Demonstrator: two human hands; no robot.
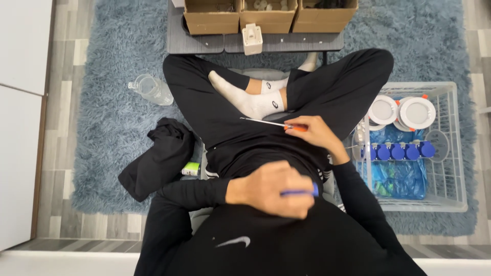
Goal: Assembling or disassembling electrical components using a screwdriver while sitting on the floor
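Count as observed from the head view. Cardboard boxes [269, 14]: 3, in a row on the low grey board [204, 43]. White switch-like block [252, 38]: 1, in front of the boxes. Clear plastic bottle [151, 89]: 1, lying on the rug [112, 133]. Black cloth bundle [158, 158]: 1. White wire basket [450, 153]: 1. Round white discs [405, 111] in it: 2 clearly seen. Blue round caps [398, 151]: 5 in a line. Blue plastic bag [399, 179]: 1. Screwdriver [273, 123], orange-handled: 1, in the right hand [317, 134]. Blue pen-like item [299, 192]: 1, in the left hand [273, 188]. Hands: 2. White socks [255, 99]: 2.

A home floor: shaggy blue rug [117, 128] on grey laminate planks [61, 76].
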